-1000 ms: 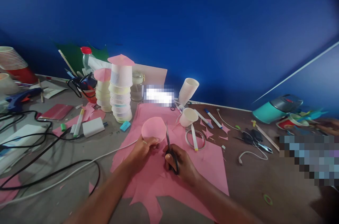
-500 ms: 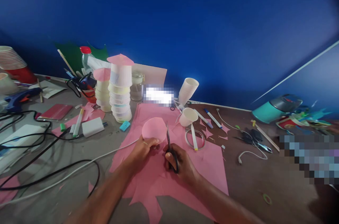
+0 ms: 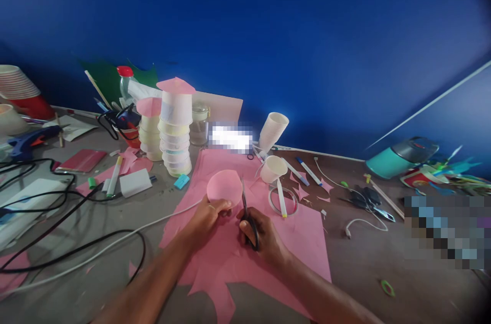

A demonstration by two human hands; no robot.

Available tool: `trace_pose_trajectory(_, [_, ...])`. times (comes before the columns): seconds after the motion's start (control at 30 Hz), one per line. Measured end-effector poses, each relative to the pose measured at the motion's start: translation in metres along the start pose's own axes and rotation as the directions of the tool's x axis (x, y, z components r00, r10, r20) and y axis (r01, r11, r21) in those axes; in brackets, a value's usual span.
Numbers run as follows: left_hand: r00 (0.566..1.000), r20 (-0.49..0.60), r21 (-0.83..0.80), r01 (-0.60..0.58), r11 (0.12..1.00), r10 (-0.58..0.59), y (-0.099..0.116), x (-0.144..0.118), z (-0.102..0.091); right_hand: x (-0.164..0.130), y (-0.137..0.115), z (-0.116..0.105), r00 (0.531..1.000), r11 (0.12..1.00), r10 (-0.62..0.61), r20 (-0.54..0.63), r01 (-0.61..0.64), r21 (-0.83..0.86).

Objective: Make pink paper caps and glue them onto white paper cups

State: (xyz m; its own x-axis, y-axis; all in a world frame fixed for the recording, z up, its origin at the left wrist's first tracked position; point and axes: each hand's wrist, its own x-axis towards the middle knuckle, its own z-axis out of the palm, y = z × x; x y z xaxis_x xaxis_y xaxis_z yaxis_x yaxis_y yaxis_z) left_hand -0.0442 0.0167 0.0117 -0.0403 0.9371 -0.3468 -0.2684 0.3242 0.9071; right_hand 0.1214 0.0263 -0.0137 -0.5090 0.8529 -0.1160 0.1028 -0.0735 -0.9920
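A round pink paper disc (image 3: 224,188) is pinched at its lower edge by my left hand (image 3: 209,214), thumb on top. My right hand (image 3: 263,234) grips a pair of black-handled scissors (image 3: 244,201), its fingers in the loops. The blades point away from me, close to the disc's right edge; they look nearly closed. Both hands are above large pink paper sheets (image 3: 303,247) spread on the table. Beyond the right hand, a marker with a yellow tip (image 3: 282,199) lies across a roll of tape (image 3: 293,206), near a single white paper cup (image 3: 273,169).
Stacked cups with a pink paper top (image 3: 175,135) stand at the back left, beside a shorter stack (image 3: 149,132). Black cables (image 3: 76,196) cross the left side. Nested white cups (image 3: 272,130) lean by the blue wall (image 3: 268,32). A teal bottle (image 3: 385,160) lies at right.
Almost nothing differs. The view has shifted very slightly; both hands, the disc and the scissors hold nearly the same positions.
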Motion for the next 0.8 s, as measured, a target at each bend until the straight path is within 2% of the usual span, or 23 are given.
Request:
trace_pose_trajectory(0.37, [0.999,-0.042,-0.036,0.018,0.999,-0.02,0.003,0.001,-0.001,-0.001,-0.004,0.0,1.0,0.999,-0.024,-0.003,0.024,-0.035])
trace_pose_trajectory(0.5, [1.0,-0.027,-0.07,0.005,0.998,-0.007,0.004,0.0,-0.002,-0.001,-0.001,0.001,1.0,0.999,-0.022,-0.01,0.022,0.024])
trace_pose_trajectory(0.63, [0.999,0.043,-0.103,-0.009,0.995,0.014,0.002,-0.001,-0.004,0.001,-0.001,-0.005,0.983,0.98,-0.13,-0.128,0.147,0.135])
trace_pose_trajectory(0.7, [0.997,0.079,-0.114,0.024,0.993,-0.015,0.001,-0.001,-0.004,0.004,-0.002,-0.009,0.963,0.964,-0.189,-0.192,0.219,0.153])
trace_pose_trajectory(0.8, [0.989,0.131,-0.066,0.076,0.995,-0.067,0.001,-0.002,-0.005,0.009,-0.004,-0.014,0.935,0.956,-0.212,-0.283,0.259,0.137])
